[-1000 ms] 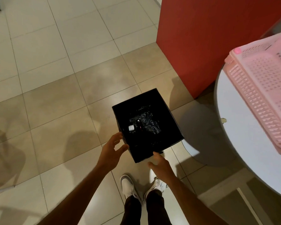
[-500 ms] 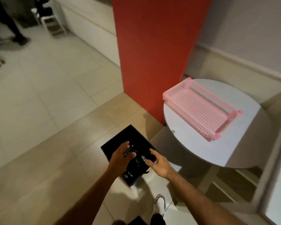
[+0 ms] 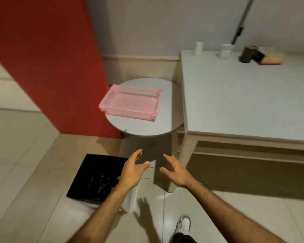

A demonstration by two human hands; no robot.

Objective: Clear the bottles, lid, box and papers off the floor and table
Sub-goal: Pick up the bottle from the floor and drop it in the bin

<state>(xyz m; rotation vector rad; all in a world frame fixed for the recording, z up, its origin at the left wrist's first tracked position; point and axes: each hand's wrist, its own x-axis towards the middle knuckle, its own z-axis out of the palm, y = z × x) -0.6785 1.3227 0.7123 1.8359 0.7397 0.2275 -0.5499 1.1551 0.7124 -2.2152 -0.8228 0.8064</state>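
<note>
Both hands are held out in front of the person and hold nothing. The left hand (image 3: pixel 132 174) has its fingers spread and relaxed above the right edge of the black square bin (image 3: pixel 96 179), which stands on the beige tiled floor (image 3: pixel 25 163). Inside the bin lies crumpled shiny clear plastic (image 3: pixel 102 184); what it is exactly I cannot tell. The right hand (image 3: pixel 176 172) is also spread, near the leg of the large pale rectangular table (image 3: pixel 244 102). Between the bin and this table stands a round grey table (image 3: pixel 144 127) with a pink slotted plastic tray (image 3: pixel 130 103) on it. A red wall panel (image 3: pixel 47 67) rises behind the bin. At the far edge of the large table stand a white paper cup (image 3: pixel 198 48), a white jar (image 3: pixel 225 51) and a dark container (image 3: pixel 248 54), all blurred.
</note>
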